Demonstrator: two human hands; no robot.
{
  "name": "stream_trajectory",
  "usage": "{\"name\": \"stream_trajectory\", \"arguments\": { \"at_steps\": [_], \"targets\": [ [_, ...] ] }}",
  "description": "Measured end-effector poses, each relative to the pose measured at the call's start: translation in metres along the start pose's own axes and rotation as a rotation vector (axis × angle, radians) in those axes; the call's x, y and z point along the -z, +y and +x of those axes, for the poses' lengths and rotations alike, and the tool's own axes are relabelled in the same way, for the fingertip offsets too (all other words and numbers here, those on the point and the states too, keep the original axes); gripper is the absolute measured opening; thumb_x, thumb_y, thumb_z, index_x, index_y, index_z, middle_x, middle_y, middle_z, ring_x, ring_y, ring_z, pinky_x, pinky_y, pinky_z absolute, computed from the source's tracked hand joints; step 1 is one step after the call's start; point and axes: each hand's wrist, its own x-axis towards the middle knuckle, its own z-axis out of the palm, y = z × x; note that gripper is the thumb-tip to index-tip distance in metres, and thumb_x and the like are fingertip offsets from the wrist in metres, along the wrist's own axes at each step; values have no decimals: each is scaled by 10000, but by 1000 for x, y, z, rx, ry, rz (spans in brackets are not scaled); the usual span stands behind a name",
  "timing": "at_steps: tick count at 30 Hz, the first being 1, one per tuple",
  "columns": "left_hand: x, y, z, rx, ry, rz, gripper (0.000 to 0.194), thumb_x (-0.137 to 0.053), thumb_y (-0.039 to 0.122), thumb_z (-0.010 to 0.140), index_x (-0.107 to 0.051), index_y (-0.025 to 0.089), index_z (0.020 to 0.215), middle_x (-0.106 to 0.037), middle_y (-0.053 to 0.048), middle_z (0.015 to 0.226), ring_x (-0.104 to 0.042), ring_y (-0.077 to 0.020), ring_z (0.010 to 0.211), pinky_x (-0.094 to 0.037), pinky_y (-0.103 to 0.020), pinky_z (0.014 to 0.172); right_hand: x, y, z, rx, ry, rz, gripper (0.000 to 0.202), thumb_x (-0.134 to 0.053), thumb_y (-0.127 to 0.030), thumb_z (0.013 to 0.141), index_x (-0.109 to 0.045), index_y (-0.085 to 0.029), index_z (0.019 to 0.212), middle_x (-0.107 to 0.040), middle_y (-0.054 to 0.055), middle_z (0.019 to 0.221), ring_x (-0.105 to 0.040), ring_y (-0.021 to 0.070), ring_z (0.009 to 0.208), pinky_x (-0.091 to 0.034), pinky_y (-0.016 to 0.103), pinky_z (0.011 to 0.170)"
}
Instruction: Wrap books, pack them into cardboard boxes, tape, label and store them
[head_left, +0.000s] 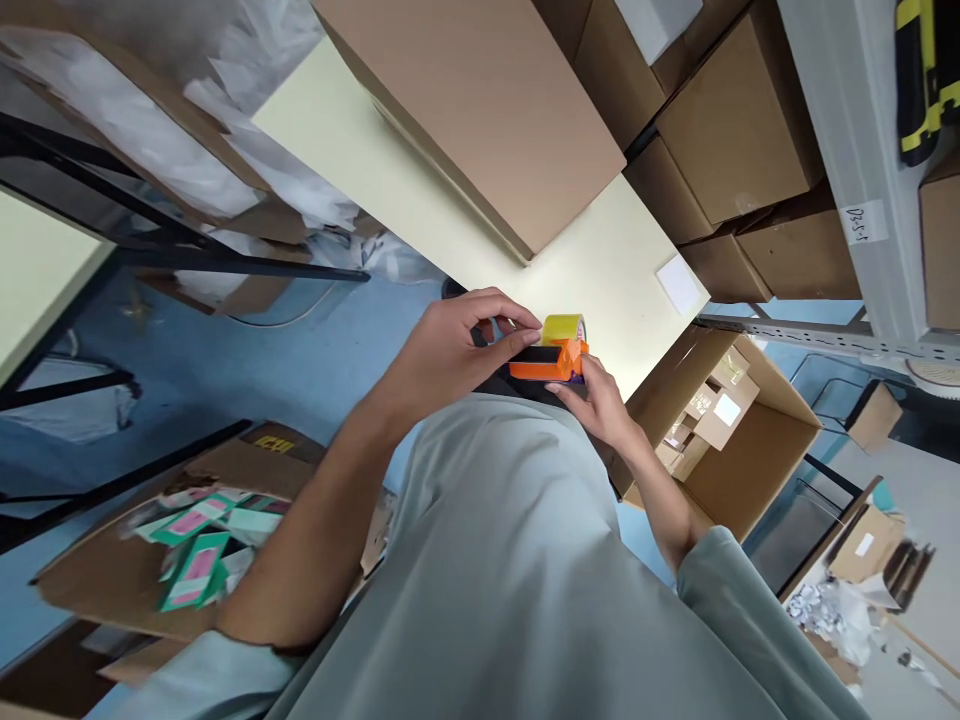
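Note:
An orange tape dispenser [551, 362] with a roll of yellow tape [562, 328] is held in front of my body, by the near edge of the pale table [600, 270]. My right hand [596, 400] is closed round the dispenser's right end. My left hand [480, 335] has its thumb and fingertips pinched together at the left side of the roll; whatever lies between them is too small to make out. A large closed cardboard box [495, 110] lies on the table beyond my hands.
An open carton [780, 430] with small boxes inside is at the right. At lower left another carton [97, 580] holds green and pink packets. Shelving [840, 150] with brown boxes rises at upper right. A white label [678, 284] lies on the table.

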Motion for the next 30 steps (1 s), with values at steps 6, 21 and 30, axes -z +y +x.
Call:
{"name": "stream_trajectory", "arguments": {
  "at_steps": [6,21,30],
  "targets": [
    [-6,-18,-13,-94,147,27,175,-715,409,1023,-845,308,964,-817,-25,989,-734,-227,962,-627,-389,883,-1,1,8,-12,-99,-108,465,-533,-664,1127,-662,-228,1225,-768,130,1132,-703,310,1104,-589,457,1003],
    [0,-184,34,6,613,-238,183,-879,521,931,-863,342,962,-841,45,972,-739,-238,973,-642,-525,953,23,76,-18,-167,-142,-795,378,-468,-552,1162,-618,-247,998,-718,111,877,-705,305,830,-615,450,799],
    [-32,-211,114,-10,646,-427,387,-783,582,1010,-819,202,1069,-813,8,1088,-729,-155,1035,-624,-359,893,-33,121,6,-301,269,-845,389,-487,-557,1142,-623,-202,1060,-743,230,1080,-728,382,1088,-590,600,1031]
  ]
}}
